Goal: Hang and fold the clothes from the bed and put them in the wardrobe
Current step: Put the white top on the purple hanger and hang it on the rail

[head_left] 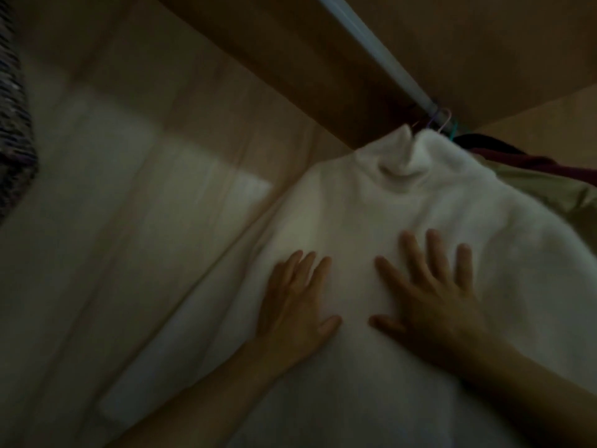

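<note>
Pressing flat on a hung white sweater

Hanging inside the wardrobe, the white turtleneck sweater (371,202) fills the middle and right of the view, its rolled collar at the far end just below the rail (371,50). Both hands lie on its front, fingers spread apart and flat against the knit, gripping nothing. The left hand (297,305) rests near the sweater's left edge, thumb pointing right; the right hand (433,292) lies just beside it to the right, thumb pointing left, with a bare patch of fabric between the two thumbs. Bare forearms run in from the near edge.

At the far right, hanger hooks (444,119) in pale purple and teal sit on the rail just above the collar; which one carries the sweater cannot be told in the blur. Behind the sweater on the right hang a dark red garment (533,163) and a pale olive garment (555,192), both touching or close against it. To the left stands the light wooden wardrobe wall (145,189), and at the far left edge a dark speckled fabric (14,140) shows.
</note>
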### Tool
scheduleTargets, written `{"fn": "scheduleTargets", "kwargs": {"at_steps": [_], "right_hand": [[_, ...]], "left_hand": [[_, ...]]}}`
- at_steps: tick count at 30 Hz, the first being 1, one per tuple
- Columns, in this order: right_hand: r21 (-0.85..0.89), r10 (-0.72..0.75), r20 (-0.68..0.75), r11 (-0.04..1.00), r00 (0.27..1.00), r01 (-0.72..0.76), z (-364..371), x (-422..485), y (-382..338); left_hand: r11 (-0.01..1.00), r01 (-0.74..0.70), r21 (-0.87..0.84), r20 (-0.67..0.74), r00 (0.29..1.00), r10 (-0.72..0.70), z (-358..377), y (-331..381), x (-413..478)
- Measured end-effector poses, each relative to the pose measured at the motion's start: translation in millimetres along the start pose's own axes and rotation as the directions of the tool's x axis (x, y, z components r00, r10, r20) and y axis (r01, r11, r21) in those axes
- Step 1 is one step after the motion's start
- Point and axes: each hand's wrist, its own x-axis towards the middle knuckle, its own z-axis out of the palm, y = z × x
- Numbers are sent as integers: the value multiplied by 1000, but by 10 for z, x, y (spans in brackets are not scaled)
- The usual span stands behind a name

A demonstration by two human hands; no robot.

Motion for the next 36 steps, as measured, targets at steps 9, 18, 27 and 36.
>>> {"fn": "scheduleTargets", "kwargs": {"at_steps": [9, 18, 27, 36], "right_hand": [[-11, 9, 36, 1000, 999, -8, 111, -64, -200], [-131, 1, -22, 991, 1000, -4, 282, -192, 121], [-196, -51, -66, 980, 997, 37, 469, -222, 305], [-77, 9, 53, 997, 999, -5, 372, -537, -125]], "left_hand": [[950, 311, 13, 99, 945, -311, 42, -523, 245], [911, 355, -211, 261, 918, -297, 884, -162, 288], [861, 348, -372, 460, 874, -155, 1514, 342, 419], [905, 242, -349, 367, 924, -105, 1176, 373, -526]]}}
